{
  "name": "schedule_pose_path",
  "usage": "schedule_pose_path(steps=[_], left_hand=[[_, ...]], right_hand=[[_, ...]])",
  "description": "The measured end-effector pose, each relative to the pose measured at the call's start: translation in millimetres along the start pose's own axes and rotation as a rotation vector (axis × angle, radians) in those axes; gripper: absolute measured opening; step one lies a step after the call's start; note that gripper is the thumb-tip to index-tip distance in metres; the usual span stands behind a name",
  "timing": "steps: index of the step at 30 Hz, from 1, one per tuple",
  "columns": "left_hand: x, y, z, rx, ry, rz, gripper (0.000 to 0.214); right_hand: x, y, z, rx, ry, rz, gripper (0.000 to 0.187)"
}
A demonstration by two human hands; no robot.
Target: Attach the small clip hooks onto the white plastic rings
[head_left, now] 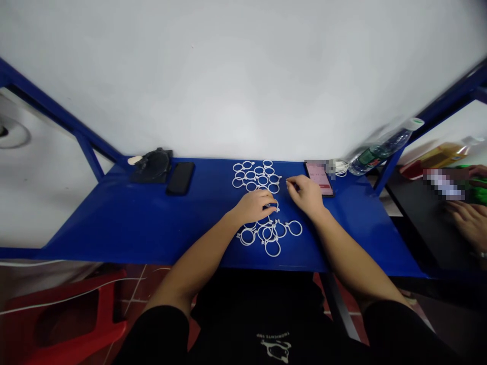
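My left hand (253,205) reaches over the middle of the blue table, its thumb and fingers closed on a white curtain ring (277,205). Part of that ring is hidden behind the fingers. To the right, my right hand (306,193) hovers or rests with its fingers curled in and the tips together; whether anything small sits between them is hidden. Beyond my left hand, several white curtain rings (262,180) lie side by side in a flat group. Nearer to me, a looser pile of rings (267,233) overlaps, each with a small tab.
A black phone (180,178) and a dark crumpled item (154,166) lie on the left. At right are a lit phone (321,178), a white cable (339,167) and a leaning bottle (382,149). Another person's hands (472,223) are at the neighbouring black table (413,223).
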State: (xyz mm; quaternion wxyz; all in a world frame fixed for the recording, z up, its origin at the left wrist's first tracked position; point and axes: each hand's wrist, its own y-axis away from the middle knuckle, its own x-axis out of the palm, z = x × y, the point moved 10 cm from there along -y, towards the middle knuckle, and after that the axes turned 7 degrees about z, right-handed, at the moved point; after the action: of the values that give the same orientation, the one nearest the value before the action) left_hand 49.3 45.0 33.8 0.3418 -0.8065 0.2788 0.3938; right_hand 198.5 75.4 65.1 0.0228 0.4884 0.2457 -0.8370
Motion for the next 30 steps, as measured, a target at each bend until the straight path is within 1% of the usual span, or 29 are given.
schedule_pose_path(steps=[3,5,8,10,12,15,18,21,23,25,27,30], left_hand=[[12.4,0,1,-0.005,-0.017,0.094,0.016],[15.7,1,5,-0.039,-0.021,0.122,0.019],[16.7,3,11,-0.086,-0.040,0.144,0.020],[14.0,3,12,-0.102,-0.065,0.136,0.020],[6.9,2,11,-0.103,-0.084,0.089,0.023],[-12.5,2,7,-0.081,-0.076,-0.062,0.026],[-31.9,5,4,-0.070,-0.042,-0.232,0.026],[-40.4,9,4,-0.070,-0.005,-0.339,0.022],[-39.7,10,5,-0.077,0.021,-0.365,0.019],[-36.5,10,8,-0.099,0.057,-0.367,0.016],[-32.5,11,14,-0.142,0.116,-0.352,0.017],[-26.8,11,22,-0.211,0.212,-0.312,0.024]], right_hand=[[6,-3,-15,0.060,0.044,0.031,0.022],[10,-3,-19,0.069,0.017,0.036,0.025],[11,-2,-16,0.033,-0.063,0.007,0.023],[10,0,-8,-0.038,-0.110,-0.010,0.020],[9,1,5,-0.133,-0.153,0.005,0.020],[12,5,24,-0.241,-0.206,0.051,0.021],[14,8,36,-0.292,-0.235,0.076,0.022],[15,10,43,-0.312,-0.253,0.073,0.024],[15,10,44,-0.314,-0.260,0.059,0.021],[13,11,46,-0.321,-0.266,0.042,0.019],[13,12,48,-0.330,-0.270,0.036,0.019],[14,13,51,-0.353,-0.281,0.058,0.021]])
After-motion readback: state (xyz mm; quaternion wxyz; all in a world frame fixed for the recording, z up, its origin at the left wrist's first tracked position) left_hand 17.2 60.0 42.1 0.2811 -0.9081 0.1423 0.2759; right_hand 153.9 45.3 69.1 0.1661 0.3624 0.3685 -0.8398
